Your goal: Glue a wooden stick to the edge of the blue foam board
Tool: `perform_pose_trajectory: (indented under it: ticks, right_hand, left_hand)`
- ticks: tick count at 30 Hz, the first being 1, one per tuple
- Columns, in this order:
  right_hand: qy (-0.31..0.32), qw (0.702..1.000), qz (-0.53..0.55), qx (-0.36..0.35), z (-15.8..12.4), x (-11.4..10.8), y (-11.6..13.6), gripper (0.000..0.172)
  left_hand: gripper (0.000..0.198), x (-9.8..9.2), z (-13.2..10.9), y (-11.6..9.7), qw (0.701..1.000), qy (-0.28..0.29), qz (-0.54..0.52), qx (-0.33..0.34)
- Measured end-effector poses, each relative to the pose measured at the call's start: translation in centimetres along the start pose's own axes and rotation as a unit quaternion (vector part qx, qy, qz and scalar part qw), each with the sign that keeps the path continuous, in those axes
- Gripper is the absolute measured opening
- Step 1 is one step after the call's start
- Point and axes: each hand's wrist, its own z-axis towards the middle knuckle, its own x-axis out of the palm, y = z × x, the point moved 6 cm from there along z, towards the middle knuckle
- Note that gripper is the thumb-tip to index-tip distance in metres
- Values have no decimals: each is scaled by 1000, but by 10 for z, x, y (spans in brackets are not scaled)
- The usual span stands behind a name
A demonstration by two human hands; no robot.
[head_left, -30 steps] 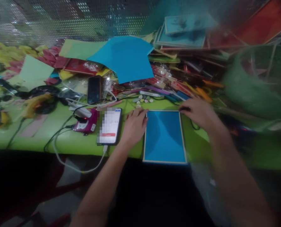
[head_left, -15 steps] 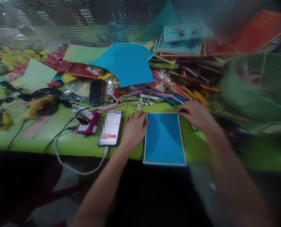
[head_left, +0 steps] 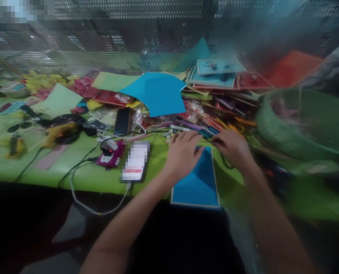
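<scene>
A blue rectangular panel (head_left: 198, 186) with a pale border lies at the front edge of the green table. My left hand (head_left: 183, 154) rests over its upper part, fingers stretched out and pointing away from me, hiding the upper left of the panel. Just past the upper right corner is my right hand (head_left: 233, 146), its thumb and fingertips pressed together. Whatever they may hold is too small or hidden to make out. Small pale pebbles (head_left: 169, 134) lie beyond my left fingers, and pens (head_left: 206, 132) lie beyond both hands.
To the left are a lit phone (head_left: 135, 161) on a white cable, a purple power adapter (head_left: 111, 154) and a dark phone (head_left: 122, 121). Large blue paper (head_left: 160, 95) covers piled craft materials behind. A green basin (head_left: 274, 131) stands at right.
My left hand has moved right, from the panel's left edge onto its upper part. My right hand stays near the upper right corner. The camera view has tilted up slightly.
</scene>
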Motion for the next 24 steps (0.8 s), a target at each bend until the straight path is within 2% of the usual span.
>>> perform_pose_trajectory:
  ticks: [3,7,16,19,22,24]
  right_hand:
    - [-31,999,2,-19,0,1,2,14]
    - [-42,999,-4,-31,0,2,2,13]
    - [-17,999,-7,-28,-3,8,13,14]
    - [-22,999,35,-25,-1,4,15,13]
    - [-75,994,65,37,2,-15,-7,14]
    - [-139,979,37,143,3,-31,-38,20]
  left_hand:
    - [21,17,22,-12,1000,20,12,17]
    - [13,35,37,-11,999,28,10,20]
    - [10,41,33,6,997,46,-56,11]
    - [12,38,32,12,994,37,-98,4]
    - [13,30,34,23,988,14,-153,-13]
    - [12,25,37,32,980,-7,-195,-29]
